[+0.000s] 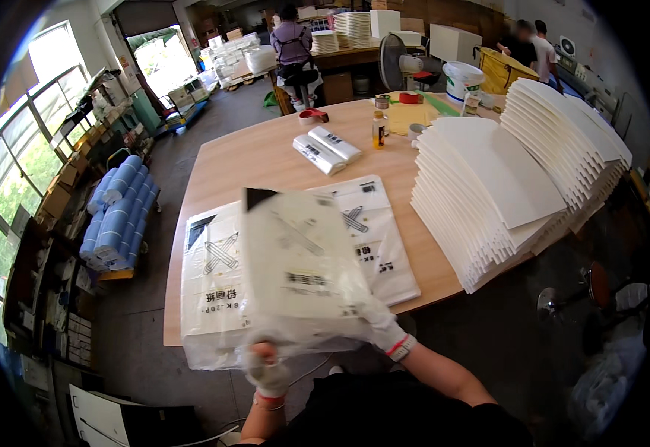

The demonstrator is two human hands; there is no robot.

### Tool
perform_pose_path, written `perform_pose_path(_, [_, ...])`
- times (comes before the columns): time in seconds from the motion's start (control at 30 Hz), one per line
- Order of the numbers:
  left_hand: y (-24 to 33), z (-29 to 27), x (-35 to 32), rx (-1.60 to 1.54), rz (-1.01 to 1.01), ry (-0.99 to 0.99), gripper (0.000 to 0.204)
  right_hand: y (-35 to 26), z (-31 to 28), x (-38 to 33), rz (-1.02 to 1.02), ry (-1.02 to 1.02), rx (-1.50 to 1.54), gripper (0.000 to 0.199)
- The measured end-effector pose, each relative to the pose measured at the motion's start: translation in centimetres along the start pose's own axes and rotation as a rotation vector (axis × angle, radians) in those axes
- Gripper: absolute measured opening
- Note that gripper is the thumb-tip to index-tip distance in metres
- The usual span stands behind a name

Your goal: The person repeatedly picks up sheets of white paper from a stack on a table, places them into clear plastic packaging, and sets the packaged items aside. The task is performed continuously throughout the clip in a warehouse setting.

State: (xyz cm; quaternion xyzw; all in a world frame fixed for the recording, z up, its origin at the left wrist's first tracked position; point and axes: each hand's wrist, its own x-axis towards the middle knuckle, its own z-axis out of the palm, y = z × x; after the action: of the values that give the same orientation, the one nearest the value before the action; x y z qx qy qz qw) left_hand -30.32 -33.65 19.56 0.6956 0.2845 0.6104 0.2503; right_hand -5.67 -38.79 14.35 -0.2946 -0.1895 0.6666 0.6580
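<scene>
A clear plastic bag of drawing paper [295, 257], printed with crossed pencils and a dark corner, is tilted up over the table and slightly blurred. My left hand [267, 370], in a white glove with bare fingertips showing, is closed on its near left corner. At its near right corner my right hand [383, 328], also gloved, grips the edge; its fingertips are partly hidden. Beneath lie a similar printed bag [211, 279] on the left and a stack of printed bags [392, 257] on the right, both partly covered by the held one.
Tall stacks of white sheets [481, 179] fill the table's right side. Two rolls of printed bags [326, 149], a tape dispenser [314, 116], a small bottle [378, 130] and a white bucket [463, 80] stand farther back. Blue rolls [120, 212] are on a cart at left. Other people work beyond.
</scene>
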Motion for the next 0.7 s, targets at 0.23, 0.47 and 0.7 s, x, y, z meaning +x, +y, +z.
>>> perform_pose_path(0.23, [-13.8,-16.7,-3.2,-0.372,-0.385,0.629,0.017,10.0,6.8,7.0,0.45,-0.348,-0.554,0.036])
perform_pose_path(0.47, [-22.1,-18.5,-18.7,-0.147,-1.059,0.655,0.024,11.3,1.4,3.6,0.367,-0.37,-0.649,0.044])
perform_pose_path(0.7, [-13.4,7.4,-15.2,0.3,-0.364,-0.699,0.016,6.8,-9.8,-3.5,0.394,0.104,-0.718,0.038])
